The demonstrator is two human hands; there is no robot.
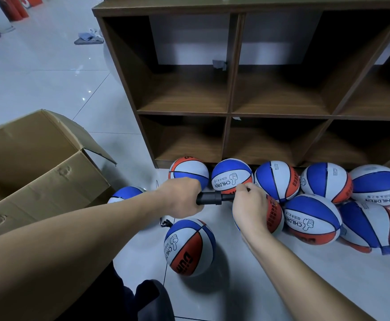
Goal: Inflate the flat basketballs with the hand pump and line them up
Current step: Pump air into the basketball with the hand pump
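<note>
A black hand pump (215,198) lies level between my hands, above the floor. My left hand (182,197) grips its left end. My right hand (250,206) holds its right end, fingers curled at the tip, over a ball (274,216) it partly hides. Several blue, white and orange basketballs lie on the tiles: a row against the shelf foot (190,170) (232,174) (277,179) (326,181) (377,184), two in front (312,218) (372,228), one nearer me (189,246). Another ball (124,193) peeks out beside the box.
A brown wooden cubby shelf (230,114) with open compartments stands ahead. An open cardboard box (39,158) sits at the left. White floor tiles (50,77) stretch to the far left, with cloths lying on them. My dark trouser leg (143,300) is at the bottom.
</note>
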